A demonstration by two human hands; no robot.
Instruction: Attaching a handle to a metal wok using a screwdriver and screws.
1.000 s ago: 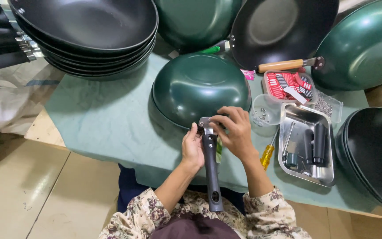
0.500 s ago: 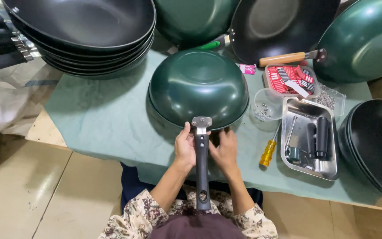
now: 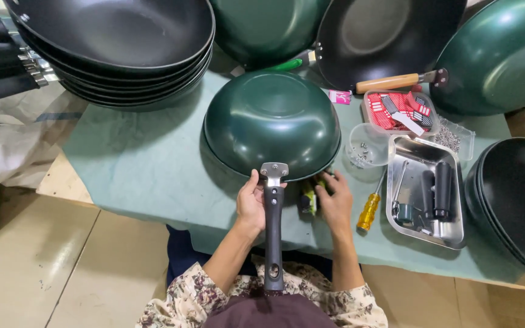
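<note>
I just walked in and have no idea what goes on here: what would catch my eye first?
First, the dark green wok turned upside down at the middle of the pale green cloth-covered table. The left hand holds the long black handle against its rim, while the right hand rests on a small yellow-green object. A stack of black woks fills the upper left.

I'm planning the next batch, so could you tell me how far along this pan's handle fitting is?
Seated: the black handle meets the upturned green pan. In hand: left hand steadies it; right hand touches a green-yellow tool. Left: the handleless pan stack.
</note>
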